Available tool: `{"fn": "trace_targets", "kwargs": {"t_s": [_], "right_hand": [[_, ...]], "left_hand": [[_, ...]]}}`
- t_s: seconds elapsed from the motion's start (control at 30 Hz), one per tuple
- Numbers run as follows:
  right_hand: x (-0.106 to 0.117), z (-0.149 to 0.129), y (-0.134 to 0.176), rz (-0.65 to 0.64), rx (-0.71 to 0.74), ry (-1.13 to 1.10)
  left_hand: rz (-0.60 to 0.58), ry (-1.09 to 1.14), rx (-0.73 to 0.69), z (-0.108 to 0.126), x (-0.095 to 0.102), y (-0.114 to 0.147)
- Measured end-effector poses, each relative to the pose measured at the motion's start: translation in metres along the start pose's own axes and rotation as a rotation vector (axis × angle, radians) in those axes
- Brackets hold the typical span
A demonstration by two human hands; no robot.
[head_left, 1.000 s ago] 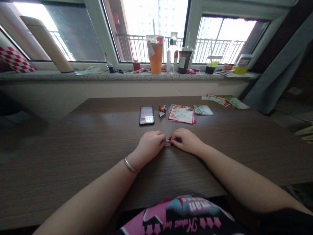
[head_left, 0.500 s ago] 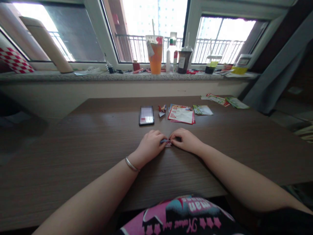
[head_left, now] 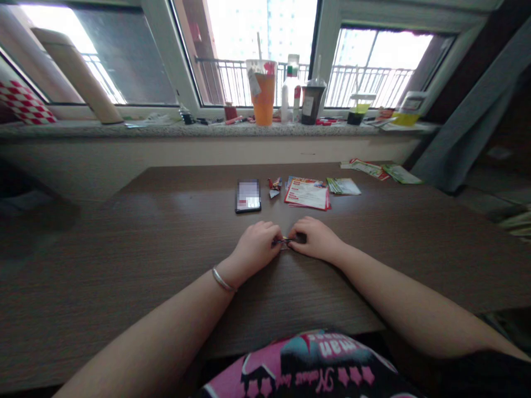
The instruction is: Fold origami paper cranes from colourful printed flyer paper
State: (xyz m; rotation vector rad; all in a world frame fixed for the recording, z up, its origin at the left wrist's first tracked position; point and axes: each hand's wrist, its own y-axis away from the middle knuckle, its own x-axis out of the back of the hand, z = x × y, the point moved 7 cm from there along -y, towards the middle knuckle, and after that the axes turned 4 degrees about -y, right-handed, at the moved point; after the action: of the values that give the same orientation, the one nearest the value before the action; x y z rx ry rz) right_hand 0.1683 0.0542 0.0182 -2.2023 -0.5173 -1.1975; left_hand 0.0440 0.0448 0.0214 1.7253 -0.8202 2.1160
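Between my two hands is a small piece of folded printed paper, mostly covered by my fingers. My left hand, with a silver bangle on the wrist, pinches its left end. The fingers of my right hand close on its right end, thumb against fingertips. Both hands rest low over the brown table. Just beyond them lies a crumpled or folded colourful paper piece, with a stack of printed leaflets to its right.
A phone lies left of the folded piece. More leaflets lie to the right, with others at the table's back right. On the windowsill stand an orange drink cup, a dark cup and bottles.
The paper between my fingers has turned or folded slightly and shows as a thinner strip now. Both hands stay in nearly the same place.
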Motion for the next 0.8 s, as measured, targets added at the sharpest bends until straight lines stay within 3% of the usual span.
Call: {"fn": "trace_targets", "kwargs": {"t_s": [0.47, 0.8], "right_hand": [[0.002, -0.017, 0.003, -0.052, 0.087, 0.185], [0.001, -0.013, 0.001, -0.04, 0.062, 0.009]], "left_hand": [[0.011, 0.021, -0.136, 0.005, -0.001, 0.0], [-0.013, 0.009, -0.119, 0.007, 0.0, -0.001]]}}
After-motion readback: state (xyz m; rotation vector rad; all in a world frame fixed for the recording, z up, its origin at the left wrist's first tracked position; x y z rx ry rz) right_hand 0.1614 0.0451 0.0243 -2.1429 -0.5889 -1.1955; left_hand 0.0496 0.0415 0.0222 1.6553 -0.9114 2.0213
